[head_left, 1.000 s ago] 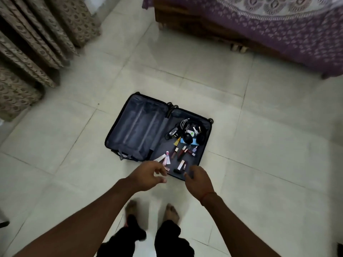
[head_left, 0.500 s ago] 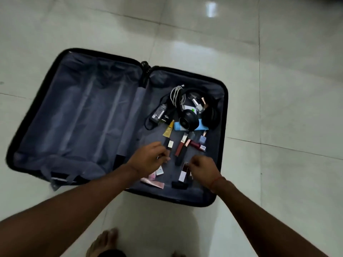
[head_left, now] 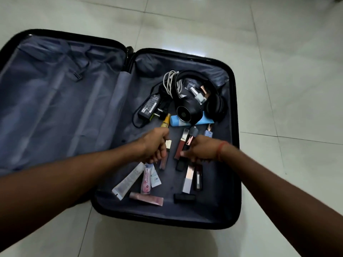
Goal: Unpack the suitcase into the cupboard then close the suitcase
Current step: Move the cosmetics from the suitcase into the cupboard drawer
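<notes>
We look down into the open suitcase (head_left: pixel 235 115), which lies flat on the tiled floor (head_left: pixel 287 71); its left half holds nothing we can see, and its right half holds the loose items. Our left hand (head_left: pixel 155 145) is curled over the gold-capped lip gloss (head_left: pixel 166 154), which lies directly beneath it, touching the fingers; whether the tube is already pinched we cannot tell. The tube's long axis runs near to far, cap toward the far side. Our right hand (head_left: pixel 199 151), fingers bent downward, rests over the brown lip gloss (head_left: pixel 181 145), a parallel tube just to the right, cap also far. We judge each hand nearest its own tube, so a grasp across the short axis suits both. The headphones (head_left: pixel 207 101), charger (head_left: pixel 149 106) and blue tube (head_left: pixel 176 121) lie farther off; more tubes lie nearer. The cupboard is not in view.
</notes>
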`<state>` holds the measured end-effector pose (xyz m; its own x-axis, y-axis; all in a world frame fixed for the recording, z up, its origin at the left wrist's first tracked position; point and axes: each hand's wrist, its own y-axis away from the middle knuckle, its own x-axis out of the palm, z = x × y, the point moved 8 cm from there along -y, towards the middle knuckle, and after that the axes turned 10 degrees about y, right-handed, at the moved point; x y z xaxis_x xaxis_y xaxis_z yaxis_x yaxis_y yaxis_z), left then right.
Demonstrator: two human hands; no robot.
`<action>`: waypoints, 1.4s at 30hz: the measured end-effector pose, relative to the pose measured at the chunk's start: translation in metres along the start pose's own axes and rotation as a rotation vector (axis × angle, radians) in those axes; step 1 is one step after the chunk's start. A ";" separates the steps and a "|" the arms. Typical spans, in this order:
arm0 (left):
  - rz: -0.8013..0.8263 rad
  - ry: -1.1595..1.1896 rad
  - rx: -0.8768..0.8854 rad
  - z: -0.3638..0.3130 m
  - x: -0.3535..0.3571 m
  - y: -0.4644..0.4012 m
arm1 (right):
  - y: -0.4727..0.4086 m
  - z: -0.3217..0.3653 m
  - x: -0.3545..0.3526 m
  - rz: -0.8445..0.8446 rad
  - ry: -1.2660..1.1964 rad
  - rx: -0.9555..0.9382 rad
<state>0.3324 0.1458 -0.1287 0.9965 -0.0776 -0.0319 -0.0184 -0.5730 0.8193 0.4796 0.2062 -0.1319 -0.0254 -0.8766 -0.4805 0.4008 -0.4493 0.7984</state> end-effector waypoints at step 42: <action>-0.109 0.372 0.122 0.023 -0.034 0.027 | 0.017 0.031 0.014 -0.517 -0.333 0.008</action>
<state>0.2960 0.1143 -0.1188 0.9544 0.2763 0.1126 0.1016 -0.6558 0.7480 0.4576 0.1810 -0.1136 -0.5002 -0.5514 -0.6677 0.2539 -0.8306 0.4957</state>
